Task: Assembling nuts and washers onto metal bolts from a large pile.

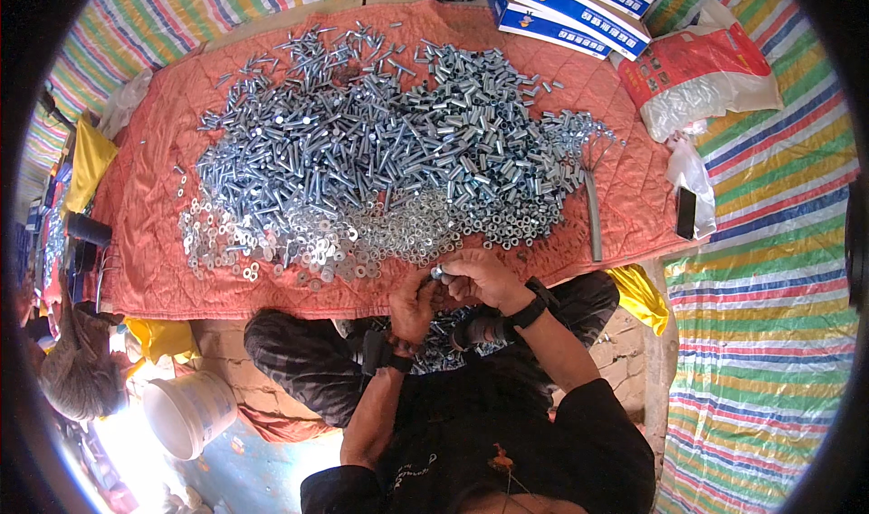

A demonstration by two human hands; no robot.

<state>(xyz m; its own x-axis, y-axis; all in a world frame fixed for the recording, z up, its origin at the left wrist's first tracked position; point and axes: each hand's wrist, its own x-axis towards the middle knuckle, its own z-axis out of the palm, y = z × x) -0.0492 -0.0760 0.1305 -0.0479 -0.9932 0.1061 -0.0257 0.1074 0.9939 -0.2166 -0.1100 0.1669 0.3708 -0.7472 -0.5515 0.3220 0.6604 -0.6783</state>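
Close to the near edge of the red cloth, my left hand point(413, 307) and my right hand point(482, 279) meet. Their fingers are closed around a small shiny metal fastener point(437, 272), mostly covered by the fingertips, so its exact kind is hard to make out. Just beyond them lies a band of flat washers point(330, 247), with smaller rings beside it. Hex nuts point(520, 224) are heaped to the right of these. Farther back spread a big pile of bolts point(281, 152) and a pile of short metal sleeves point(480, 115).
A grey rod-like tool point(594, 215) lies at the right of the cloth point(625, 188), and a black phone point(686, 213) at its edge. Blue-and-white boxes point(570, 16) and a red-and-white sack point(697, 75) stand back right. More fasteners point(437, 355) lie between my legs; a white bucket point(190, 414) is lower left.
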